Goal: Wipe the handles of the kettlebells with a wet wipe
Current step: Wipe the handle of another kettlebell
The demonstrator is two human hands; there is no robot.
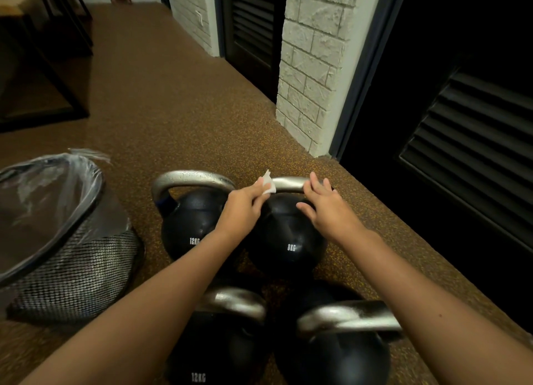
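Several black kettlebells with silver handles stand on the floor. The far right one, marked 8KG point(288, 237), has my left hand point(245, 206) at the left end of its handle point(290, 183), pinching a small white wet wipe point(267, 184) against the metal. My right hand point(324, 204) hovers over the handle's right end with fingers spread and relaxed, touching or nearly touching it. A 12KG kettlebell point(190, 226) stands to the left. Two more kettlebells point(340, 353) sit nearest me, partly hidden under my forearms.
A black mesh bin point(78, 258) lined with a clear plastic bag stands at the left. A white brick pillar point(311, 67) and dark louvred doors point(473, 142) line the right side. A table frame point(43, 53) is at the far left on the brown speckled floor.
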